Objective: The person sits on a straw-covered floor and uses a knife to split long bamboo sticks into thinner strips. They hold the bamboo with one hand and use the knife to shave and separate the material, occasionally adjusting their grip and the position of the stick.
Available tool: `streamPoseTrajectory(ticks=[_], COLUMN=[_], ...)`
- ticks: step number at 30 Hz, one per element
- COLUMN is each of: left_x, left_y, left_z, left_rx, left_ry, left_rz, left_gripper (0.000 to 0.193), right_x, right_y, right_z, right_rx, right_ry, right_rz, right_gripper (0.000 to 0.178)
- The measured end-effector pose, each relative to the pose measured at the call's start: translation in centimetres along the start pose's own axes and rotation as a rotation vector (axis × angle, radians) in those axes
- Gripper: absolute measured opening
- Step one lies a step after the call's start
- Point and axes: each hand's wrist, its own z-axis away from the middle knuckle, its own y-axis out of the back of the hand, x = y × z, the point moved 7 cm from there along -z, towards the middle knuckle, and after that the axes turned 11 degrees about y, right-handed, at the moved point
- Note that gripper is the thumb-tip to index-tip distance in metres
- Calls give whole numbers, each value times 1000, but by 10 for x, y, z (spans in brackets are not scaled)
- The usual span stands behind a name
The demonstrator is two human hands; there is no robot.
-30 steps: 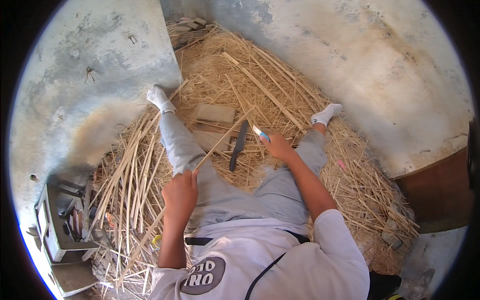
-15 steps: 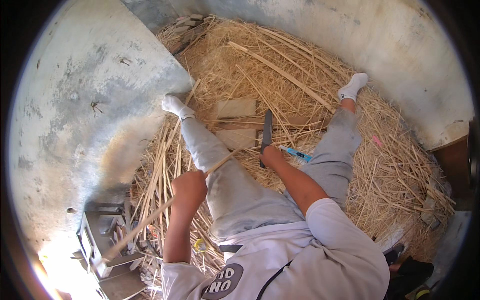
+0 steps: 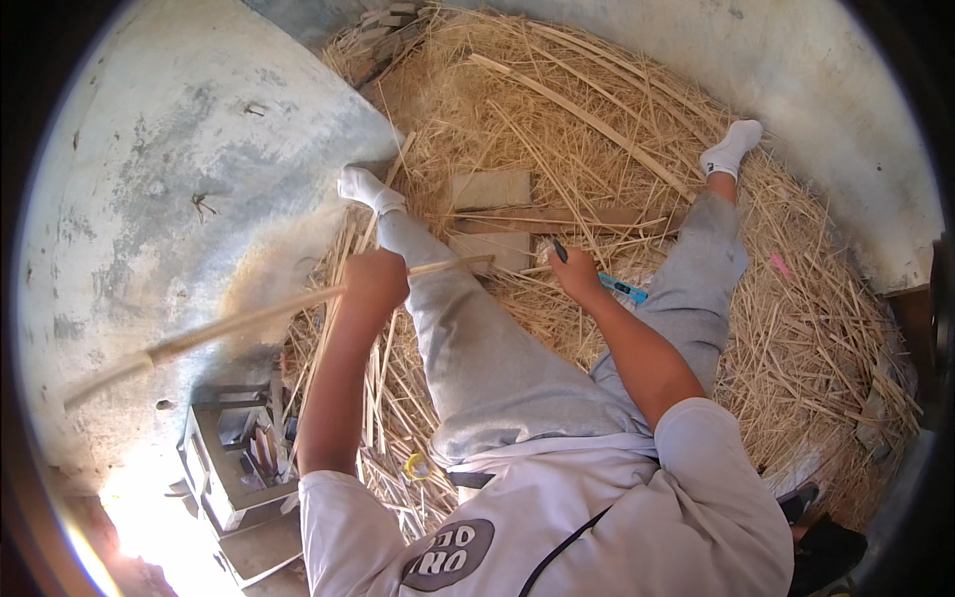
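Observation:
A long thin bamboo strip (image 3: 244,316) passes through my closed left hand (image 3: 376,287). Its long end reaches out left in front of the wall, and its short tip lies over my left thigh, pointing at the other hand. My right hand (image 3: 577,277), fingers wrapped round the dark handle of a knife (image 3: 560,251), is between my legs. The knife is seen nearly end-on, so its blade hardly shows. A blue box cutter (image 3: 624,290) lies beside my right wrist, against my right leg.
Straw-like shavings and split strips (image 3: 806,328) cover the floor around my outstretched legs. Between my feet are two flat blocks (image 3: 490,189) and a wooden board (image 3: 567,221). A yellow tape roll (image 3: 417,466) lies near my left hip, by a grey wooden frame (image 3: 231,463). Walls (image 3: 149,199) curve around.
My left hand has risen, swinging the strip's long end up and out to the left. My right hand has moved up and right, turning the knife so its blade no longer shows broadside.

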Motion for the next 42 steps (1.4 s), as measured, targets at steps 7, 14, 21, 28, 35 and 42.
streamPoseTrajectory(ticks=[7,14,21,28,35,42], left_x=[-25,-20,-38,-24,-28,-27], left_y=[-14,-11,-48,-27,-36,-37], left_z=[-29,-20,-18,-7,-6,-11], left_rx=[-38,-8,-88,3,4,-28], left_ry=[-19,-6,70,24,17,19], left_rz=[50,68,105,109,112,78], left_gripper=[34,32,33,24,26,28], right_x=[-59,33,-73,4,-105,18], right_y=[-48,-109,-76,-113,-65,-97], right_z=[16,10,23,8,26,28], right_rx=[134,-220,-58,-243,-165,-238], right_ry=[178,67,263,103,263,-95], right_rz=[-132,63,-106,201,23,236], right_gripper=[47,40,40,40,44,44])
